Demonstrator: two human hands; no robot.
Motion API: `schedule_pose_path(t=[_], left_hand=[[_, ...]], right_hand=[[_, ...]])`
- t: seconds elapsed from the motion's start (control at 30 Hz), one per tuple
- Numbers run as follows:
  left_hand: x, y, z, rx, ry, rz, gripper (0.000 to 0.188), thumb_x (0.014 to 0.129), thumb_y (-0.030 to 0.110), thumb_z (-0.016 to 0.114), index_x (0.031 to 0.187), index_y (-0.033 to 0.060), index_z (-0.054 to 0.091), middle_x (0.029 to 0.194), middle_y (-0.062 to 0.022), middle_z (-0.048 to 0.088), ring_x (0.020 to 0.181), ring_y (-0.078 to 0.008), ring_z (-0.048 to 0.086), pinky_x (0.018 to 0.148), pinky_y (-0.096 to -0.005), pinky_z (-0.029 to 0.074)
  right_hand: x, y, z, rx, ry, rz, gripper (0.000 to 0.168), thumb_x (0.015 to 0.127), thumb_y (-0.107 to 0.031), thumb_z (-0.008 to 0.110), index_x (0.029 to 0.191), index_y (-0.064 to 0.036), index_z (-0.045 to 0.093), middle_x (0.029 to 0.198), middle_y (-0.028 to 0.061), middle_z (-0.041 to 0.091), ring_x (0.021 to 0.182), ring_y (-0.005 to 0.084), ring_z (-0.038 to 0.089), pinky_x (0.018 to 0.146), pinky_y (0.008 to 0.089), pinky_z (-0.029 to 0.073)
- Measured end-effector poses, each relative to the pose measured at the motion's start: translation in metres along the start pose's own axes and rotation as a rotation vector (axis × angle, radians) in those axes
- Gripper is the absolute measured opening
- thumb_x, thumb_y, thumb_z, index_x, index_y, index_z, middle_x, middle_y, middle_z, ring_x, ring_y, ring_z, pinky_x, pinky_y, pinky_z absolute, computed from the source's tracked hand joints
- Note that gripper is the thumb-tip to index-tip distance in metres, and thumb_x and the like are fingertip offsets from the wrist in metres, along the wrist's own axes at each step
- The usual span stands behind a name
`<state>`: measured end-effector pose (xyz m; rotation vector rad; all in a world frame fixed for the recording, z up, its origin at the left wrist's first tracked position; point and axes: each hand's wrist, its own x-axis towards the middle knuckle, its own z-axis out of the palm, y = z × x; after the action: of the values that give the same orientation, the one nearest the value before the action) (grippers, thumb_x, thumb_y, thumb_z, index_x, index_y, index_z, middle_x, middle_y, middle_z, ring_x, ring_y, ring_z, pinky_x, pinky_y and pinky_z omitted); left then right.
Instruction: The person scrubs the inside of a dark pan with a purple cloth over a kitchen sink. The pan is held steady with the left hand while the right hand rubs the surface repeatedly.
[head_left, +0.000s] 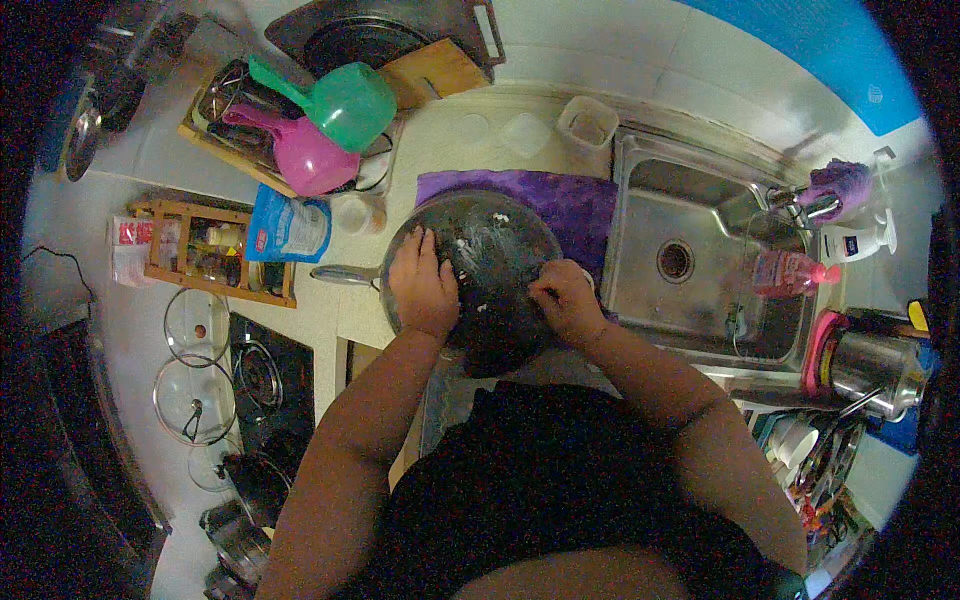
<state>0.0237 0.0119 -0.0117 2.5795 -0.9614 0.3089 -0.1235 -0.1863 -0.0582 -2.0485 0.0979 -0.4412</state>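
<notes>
A large round dark pan or bowl (495, 262) with whitish smears on its surface lies partly over a purple cloth (581, 202) on the counter. My left hand (424, 285) rests on its left part, fingers extended and slightly apart. On the right part, my right hand (562, 296) has its fingers curled in; whether it pinches the rim or some small thing cannot be told. A metal handle (343, 275) sticks out to the left of the dark round vessel; whether it belongs to it is unclear.
A steel sink (637, 300) adjoins on the right, with a pink-liquid bottle (784, 274) in it. A blue pouch (289, 225), wooden rack (217, 289), pink dipper (315, 161) and green dipper (352, 105) stand left. Behind are plastic containers (589, 120). Glass lids (195, 397) stand beside the stove (277, 435).
</notes>
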Motion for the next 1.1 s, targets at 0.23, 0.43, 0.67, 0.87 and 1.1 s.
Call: schedule_pose_path(t=[0.23, 0.43, 0.67, 0.87, 1.1], left_hand=[[0.002, 0.004, -0.005, 0.005, -0.029, 0.015, 0.053, 0.085, 0.014, 0.06, 0.133, -0.0063, 0.051, 0.139, -0.0281, 0.05, 0.126, -0.046, 0.048, 0.107, -0.0533, 0.036], [0.004, 0.004, -0.004, 0.013, -0.026, 0.029, 0.053, 0.085, 0.012, 0.058, 0.134, -0.0065, 0.051, 0.138, -0.0296, 0.05, 0.125, -0.0471, 0.048, 0.107, -0.0538, 0.036], [0.002, 0.0, -0.001, 0.028, -0.014, 0.039, 0.053, 0.085, 0.012, 0.058, 0.134, -0.0065, 0.051, 0.136, -0.0301, 0.052, 0.123, -0.0478, 0.049, 0.107, -0.0538, 0.036], [0.002, 0.0, -0.001, 0.025, 0.022, 0.077, 0.053, 0.084, 0.012, 0.059, 0.133, -0.006, 0.052, 0.135, -0.0301, 0.052, 0.122, -0.048, 0.05, 0.105, -0.0544, 0.038], [0.003, 0.0, 0.0, -0.008, 0.033, 0.08, 0.05, 0.086, 0.014, 0.057, 0.132, -0.0064, 0.053, 0.134, -0.0302, 0.053, 0.122, -0.0482, 0.05, 0.106, -0.0543, 0.037]], right_hand=[[0.03, 0.041, -0.036, 0.388, 0.425, 0.744, 0.022, 0.09, -0.024, 0.07, 0.097, -0.003, 0.069, 0.1, 0.009, 0.069, 0.096, 0.0215, 0.063, 0.089, 0.0349, 0.049], [0.062, 0.061, -0.022, 0.237, 0.081, 0.603, 0.024, 0.089, -0.024, 0.073, 0.1, -0.004, 0.071, 0.098, 0.0073, 0.069, 0.093, 0.0194, 0.063, 0.086, 0.0344, 0.049], [0.011, 0.032, -0.014, -0.131, 0.097, 0.466, 0.022, 0.085, -0.015, 0.069, 0.105, -0.004, 0.072, 0.103, 0.0183, 0.069, 0.101, 0.0379, 0.063, 0.092, 0.0462, 0.049], [-0.025, 0.028, 0.001, -0.125, 0.321, 0.19, 0.033, 0.082, -0.006, 0.07, 0.115, -0.004, 0.068, 0.109, 0.0178, 0.067, 0.103, 0.0396, 0.061, 0.093, 0.0484, 0.047], [0.005, 0.057, -0.018, 0.199, 0.202, 0.656, 0.027, 0.086, -0.013, 0.07, 0.111, -0.003, 0.068, 0.101, 0.0141, 0.07, 0.098, 0.0311, 0.066, 0.088, 0.0402, 0.051]])
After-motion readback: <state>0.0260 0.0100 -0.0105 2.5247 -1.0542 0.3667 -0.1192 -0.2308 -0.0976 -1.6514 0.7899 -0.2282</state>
